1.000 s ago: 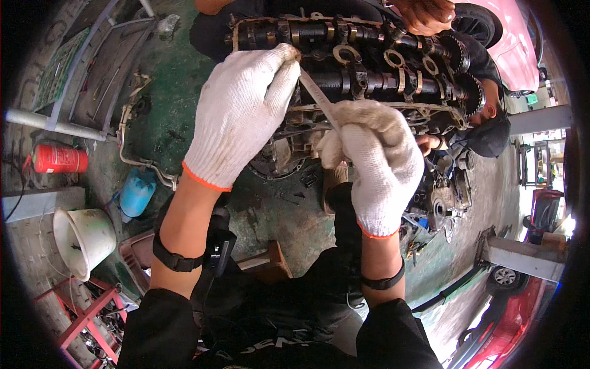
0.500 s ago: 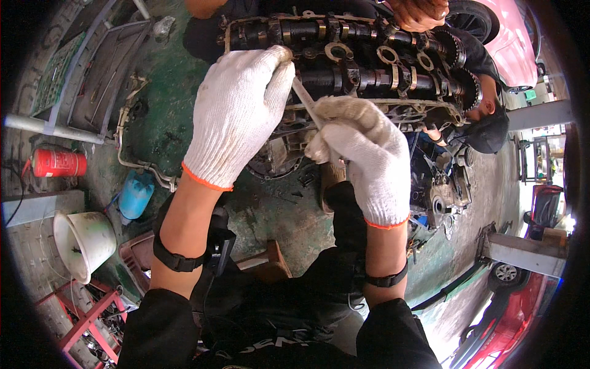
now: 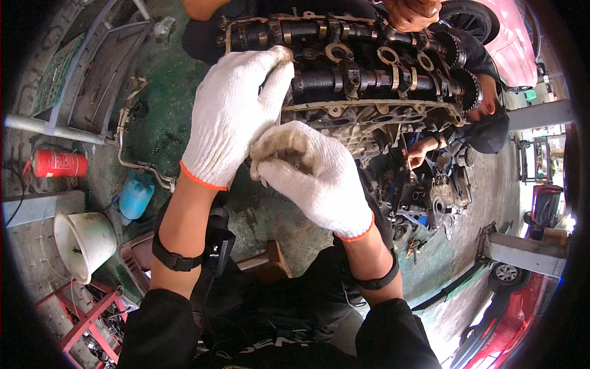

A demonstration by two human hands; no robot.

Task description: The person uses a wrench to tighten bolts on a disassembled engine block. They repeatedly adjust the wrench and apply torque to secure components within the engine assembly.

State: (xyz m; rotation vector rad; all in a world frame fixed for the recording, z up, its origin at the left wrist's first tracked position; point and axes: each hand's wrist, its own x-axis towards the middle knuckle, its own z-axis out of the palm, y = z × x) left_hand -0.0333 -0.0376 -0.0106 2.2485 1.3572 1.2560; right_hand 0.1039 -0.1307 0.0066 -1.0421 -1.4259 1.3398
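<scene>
A greasy cylinder head (image 3: 369, 111) with two camshafts lies in front of me. My left hand (image 3: 236, 117), in a white knit glove with an orange cuff, grips the head's near left corner, fingers curled over the edge. Just below that corner my right hand (image 3: 310, 175), gloved the same way, is closed in a fist. It holds a thin metal tool (image 3: 290, 158), of which only a short dark bit shows. The two gloves touch. Another person's bare hand (image 3: 418, 12) rests on the far side of the cylinder head.
A second person in a dark cap (image 3: 488, 126) crouches at the right over engine parts (image 3: 430, 197). On the green floor at the left are a red extinguisher (image 3: 58, 163), a blue jug (image 3: 135, 197), a white bucket (image 3: 83, 243) and a red rack (image 3: 86, 313). A red car (image 3: 522, 320) stands at the lower right.
The thin metal blade that showed between my hands is now almost hidden in my right fist. That fist has drawn left, up against my left glove.
</scene>
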